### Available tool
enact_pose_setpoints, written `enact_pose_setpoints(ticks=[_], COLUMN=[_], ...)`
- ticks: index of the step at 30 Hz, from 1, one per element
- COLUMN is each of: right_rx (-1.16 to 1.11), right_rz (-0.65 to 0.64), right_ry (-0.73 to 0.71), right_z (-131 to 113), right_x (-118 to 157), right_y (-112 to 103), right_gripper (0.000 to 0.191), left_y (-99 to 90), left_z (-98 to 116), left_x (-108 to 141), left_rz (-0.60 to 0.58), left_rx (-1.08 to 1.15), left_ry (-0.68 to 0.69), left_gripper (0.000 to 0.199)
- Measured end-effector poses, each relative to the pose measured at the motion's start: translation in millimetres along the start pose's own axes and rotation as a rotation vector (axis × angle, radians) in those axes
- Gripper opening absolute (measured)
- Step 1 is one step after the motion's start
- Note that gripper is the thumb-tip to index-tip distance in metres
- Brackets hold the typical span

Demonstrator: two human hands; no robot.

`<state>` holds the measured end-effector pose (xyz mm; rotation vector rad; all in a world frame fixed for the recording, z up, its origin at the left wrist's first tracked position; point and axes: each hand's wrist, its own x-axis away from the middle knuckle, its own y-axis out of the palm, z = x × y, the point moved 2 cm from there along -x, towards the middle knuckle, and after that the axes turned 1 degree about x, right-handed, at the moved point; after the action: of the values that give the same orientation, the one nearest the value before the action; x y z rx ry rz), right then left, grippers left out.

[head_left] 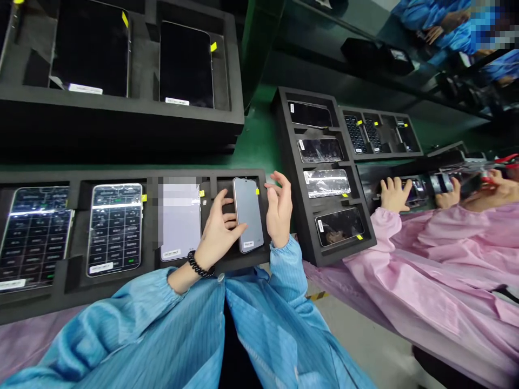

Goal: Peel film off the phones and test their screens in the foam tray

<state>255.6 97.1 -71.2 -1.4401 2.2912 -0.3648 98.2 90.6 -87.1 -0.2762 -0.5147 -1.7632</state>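
Observation:
A smartphone (pixel 250 208) with a plain grey lit screen, a yellow tab and a white label is at the right-end compartment of the black foam tray (pixel 221 263). My left hand (pixel 221 229) is closed at its left edge, thumb over the lower left rim and fingers along the side. Just right of the phone, my right hand (pixel 279 208) is open, fingers apart and curved, holding nothing. Left of my left hand lies a phone with a pale lit screen (pixel 181 221). Farther left, a phone with a grid of buttons (pixel 114 227) sits in the same tray.
Stacked foam trays (pixel 141 111) with dark phones rise behind. To the right, another foam tray (pixel 302 216) holds several phones, and a smaller tray (pixel 381 155) stands beyond it. Beside me a co-worker in a pink sleeve (pixel 381 232) handles devices.

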Motion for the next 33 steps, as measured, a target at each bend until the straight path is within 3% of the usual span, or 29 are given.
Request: enact_pose_setpoints(ticks=[5,9,11,15,17,19,22,27,33], right_rx=[-0.031,0.024,0.066,0.188,0.235,0.267,0.32,0.445,0.17], right_rz=[-0.016,-0.032,-0.018,0.069,0.092,0.111,0.112,0.078,0.01], right_ry=[-0.022,-0.096,-0.132,-0.17,-0.18,-0.185,-0.236,-0.46,-0.862], right_z=[-6.1,-29.6,-45.4,-69.3,-75.2,-78.8,-84.6,-98.3,-112.9], right_x=[1.2,7.6,12.1,19.8,22.7,25.5,28.2,24.9,34.0], right_y=[-3.2,-11.4,-14.7,-13.4,-9.4,-6.1,-5.3,-11.9,-12.1], right_gripper=[0.041,0.036,0.033,0.04,0.042,0.035,0.021,0.025,0.023], left_y=[3.0,-3.1,-8.0,-14.8,-18.8,-23.5,-29.3,-38.1,-53.0], left_z=[6.9,21.1,24.2,18.8,15.3,12.4,12.0,15.4,-1.9], left_x=[3.1,18.7,28.0,43.4,47.6,50.0,53.7,63.3,76.6], left_rz=[-0.106,-0.107,-0.142,-0.444,-0.587,-0.632,-0.597,-0.497,-0.323], left_rx=[0.085,0.189,0.303,0.716,0.802,0.806,0.753,0.721,0.77], left_ry=[-0.007,0.028,-0.027,-0.3,-0.324,-0.301,-0.298,-0.258,-0.319], left_gripper=[0.067,0.062,0.06,0.066,0.07,0.072,0.071,0.071,0.065])
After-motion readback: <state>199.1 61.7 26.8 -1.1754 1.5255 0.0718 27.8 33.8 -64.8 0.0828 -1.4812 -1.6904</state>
